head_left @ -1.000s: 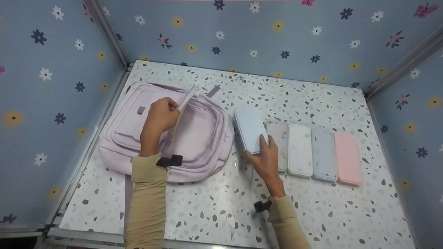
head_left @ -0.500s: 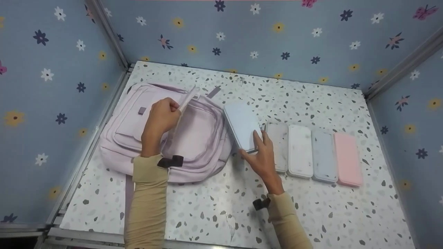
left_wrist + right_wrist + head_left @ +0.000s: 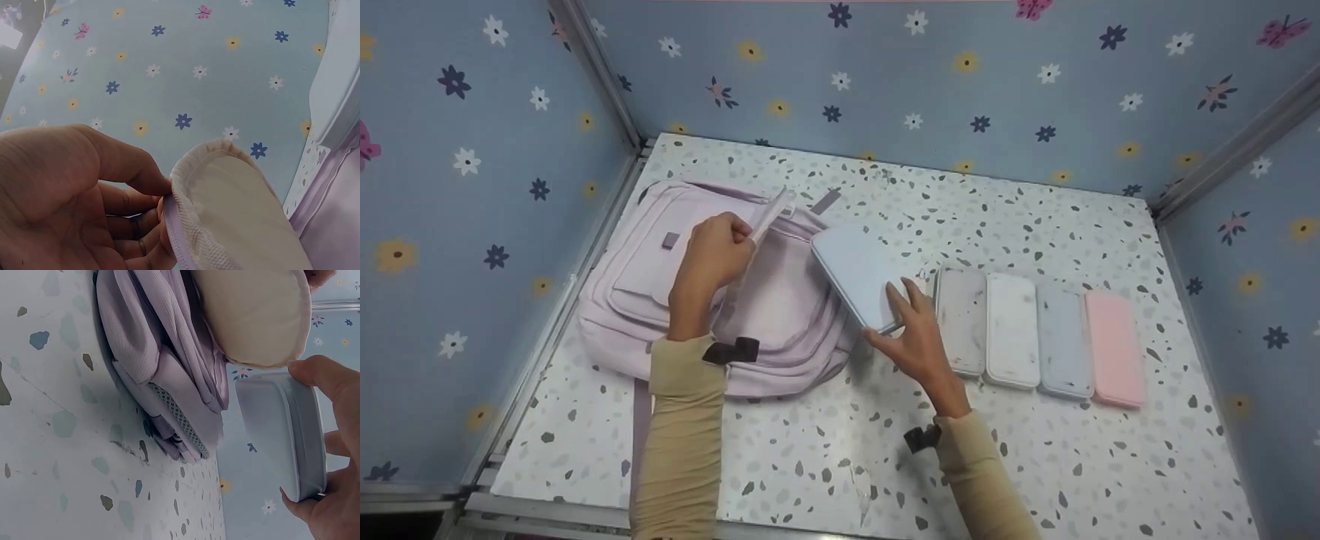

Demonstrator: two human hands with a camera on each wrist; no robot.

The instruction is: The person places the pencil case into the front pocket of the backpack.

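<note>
A lilac backpack (image 3: 619, 315) lies on the speckled table with its compartment unzipped. My left hand (image 3: 709, 259) pinches the edge of its front flap (image 3: 236, 208) between thumb and fingers and keeps it raised, cream lining showing. In my right hand (image 3: 915, 337) is a light blue rectangular case (image 3: 855, 274) with rounded corners, gripped by its near end. The case is tilted, and its far end overlaps the right side of the bag's opening in the head view. The right wrist view shows the case (image 3: 270, 427) close beside the lifted flap.
Right of my right hand stands a row of flat cases: a greyish one (image 3: 961, 322), a white one (image 3: 1012, 330), a blue-grey one (image 3: 1065, 341) and a pink one (image 3: 1115, 349). Flower-patterned panels (image 3: 885, 75) border the table behind and at both sides.
My right hand has moved left with the light blue case, from beside the backpack to over its opening's right edge. The left hand still holds the flap in the same place.
</note>
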